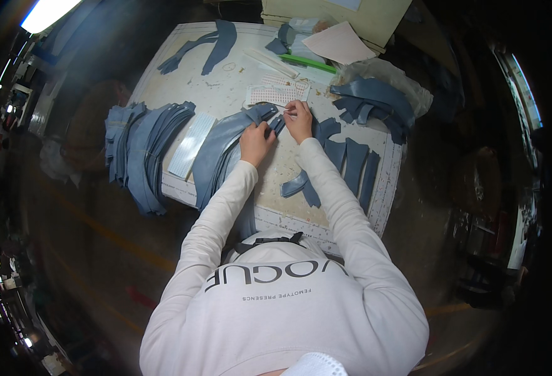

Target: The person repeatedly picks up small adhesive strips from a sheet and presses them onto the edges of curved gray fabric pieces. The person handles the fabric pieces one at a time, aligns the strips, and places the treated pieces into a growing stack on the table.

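Observation:
A pile of curved blue-grey fabric pieces (pixel 216 150) lies in the middle of the table, small white spots near its far ends. Over the far right end of this pile my left hand (pixel 257 143) is bent, its fingers closed on the edge of a fabric piece. Just right of it, my right hand (pixel 298 121) has thumb and fingertips pinched together close to the ends of the pieces. Whatever sits in that pinch is too small to make out. Beyond both hands lies a white sheet with rows of small red marks (pixel 279 94).
A thick stack of blue-grey pieces (pixel 147 156) and a pale ribbed strip (pixel 191 147) lie on the left. Loose pieces (pixel 355 164) are to the right. Farther back are a bundle in clear plastic (pixel 376 100), a green bar (pixel 308 62), a pink sheet (pixel 345 44) and two strips (pixel 219 47).

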{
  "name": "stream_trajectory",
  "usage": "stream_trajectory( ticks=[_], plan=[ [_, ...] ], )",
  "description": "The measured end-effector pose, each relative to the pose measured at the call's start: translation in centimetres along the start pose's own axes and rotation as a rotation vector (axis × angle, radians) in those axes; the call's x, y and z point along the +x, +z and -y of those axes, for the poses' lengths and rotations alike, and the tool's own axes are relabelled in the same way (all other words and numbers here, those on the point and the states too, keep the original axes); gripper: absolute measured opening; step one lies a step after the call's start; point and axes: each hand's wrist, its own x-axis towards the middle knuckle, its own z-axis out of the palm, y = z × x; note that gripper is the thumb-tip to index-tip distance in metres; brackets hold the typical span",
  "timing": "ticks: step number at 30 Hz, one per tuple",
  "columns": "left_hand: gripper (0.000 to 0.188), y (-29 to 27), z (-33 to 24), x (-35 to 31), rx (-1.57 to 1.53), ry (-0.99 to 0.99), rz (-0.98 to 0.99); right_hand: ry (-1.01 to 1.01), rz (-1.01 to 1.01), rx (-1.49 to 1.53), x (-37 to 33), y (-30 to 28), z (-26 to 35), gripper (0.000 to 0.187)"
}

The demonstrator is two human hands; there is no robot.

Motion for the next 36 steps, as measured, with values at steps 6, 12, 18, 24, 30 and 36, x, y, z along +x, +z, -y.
stream_trajectory(
  ticks=[6, 12, 18, 24, 30, 36],
  plan=[
    [0.016, -0.5, 0.1, 0.3, -0.095, -0.026, -0.075, 0.475, 0.179, 0.401, -0.6, -0.3, 0.2, 0.022],
    [0.057, -3.3, -1.6, 0.1, -0.306, -0.042, -0.025, 0.713, 0.232, 0.582, -2.1, 0.4, 1.7, 0.056],
    [0.067, -6.3, -0.3, -0.4, -0.650, -0.106, -0.056, 0.268, 0.300, 0.092, -2.9, 0.9, 3.6, 0.045],
    [0.064, -7.7, 4.6, -2.9, -1.258, -0.389, 0.039, -0.031, 0.349, 0.114, -2.5, 0.2, 13.0, 0.035],
    [0.073, -10.0, 7.9, -8.1, -1.716, -0.261, 0.692, 0.000, 0.412, 0.522, -0.6, -0.7, 23.5, 0.029],
    [0.045, -12.8, 7.7, -12.1, -1.628, -0.527, 0.397, 0.094, 0.352, 0.812, 5.1, -1.4, 23.9, 0.020]
  ],
)
